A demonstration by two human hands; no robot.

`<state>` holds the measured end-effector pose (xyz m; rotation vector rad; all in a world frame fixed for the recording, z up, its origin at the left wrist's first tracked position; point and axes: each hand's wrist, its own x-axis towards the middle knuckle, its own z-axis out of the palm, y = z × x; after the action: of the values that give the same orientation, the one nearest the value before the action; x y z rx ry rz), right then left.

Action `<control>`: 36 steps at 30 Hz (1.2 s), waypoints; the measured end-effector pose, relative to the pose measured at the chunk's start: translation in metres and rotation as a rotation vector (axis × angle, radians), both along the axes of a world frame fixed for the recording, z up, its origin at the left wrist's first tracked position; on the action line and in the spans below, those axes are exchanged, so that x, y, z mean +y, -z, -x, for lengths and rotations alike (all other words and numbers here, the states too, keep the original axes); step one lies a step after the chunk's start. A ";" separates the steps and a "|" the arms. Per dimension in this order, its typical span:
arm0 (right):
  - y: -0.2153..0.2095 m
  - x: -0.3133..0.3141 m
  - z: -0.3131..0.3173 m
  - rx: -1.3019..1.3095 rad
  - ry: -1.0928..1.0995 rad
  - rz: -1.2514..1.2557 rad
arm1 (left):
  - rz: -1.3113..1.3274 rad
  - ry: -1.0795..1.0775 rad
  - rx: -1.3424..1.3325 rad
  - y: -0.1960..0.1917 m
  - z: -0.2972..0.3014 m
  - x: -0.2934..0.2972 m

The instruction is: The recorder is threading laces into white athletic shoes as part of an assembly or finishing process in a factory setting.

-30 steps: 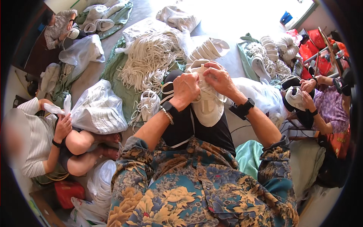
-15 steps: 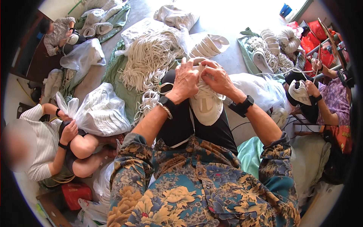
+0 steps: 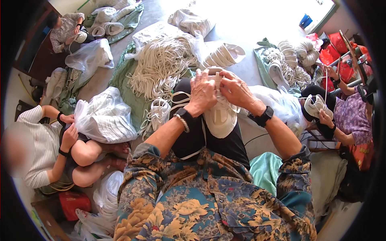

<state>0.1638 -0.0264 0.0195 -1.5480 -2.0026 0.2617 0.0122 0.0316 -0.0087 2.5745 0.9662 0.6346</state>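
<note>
A cream shoe upper [image 3: 219, 120] rests across my thighs, toe end toward me. My left hand [image 3: 202, 91] grips its left side near the opening, fingers curled over the edge. My right hand [image 3: 236, 90] is closed at the right eyelet edge, thumb and forefinger pinched near the tongue [image 3: 217, 81]. What lies between those fingertips is too small to make out. A pale shoelace [image 3: 179, 96] loops out left of my left hand, and a short loop shows below my right palm.
Ahead lies a heap of loose laces [image 3: 163, 66] on green sheeting, with stacked uppers [image 3: 225, 55] beside it. A laced upper [image 3: 159, 112] sits left of my knee. Co-workers sit left, far left and right; the right one holds a white upper [image 3: 315, 107]. A plastic bag [image 3: 277, 106] lies near my right forearm.
My hands and the upper sit slightly lower in the picture, and my right fingers have shifted at the eyelet edge. The co-worker on the right now holds a lace stretched upward from their upper.
</note>
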 end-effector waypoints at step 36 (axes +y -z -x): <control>0.016 0.008 -0.010 0.120 0.031 0.135 | 0.252 -0.085 -0.272 0.003 0.012 -0.002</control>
<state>0.1740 -0.0184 0.0032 -1.6046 -1.8996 0.4747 -0.0003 0.0295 -0.0114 2.1716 0.9955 0.8051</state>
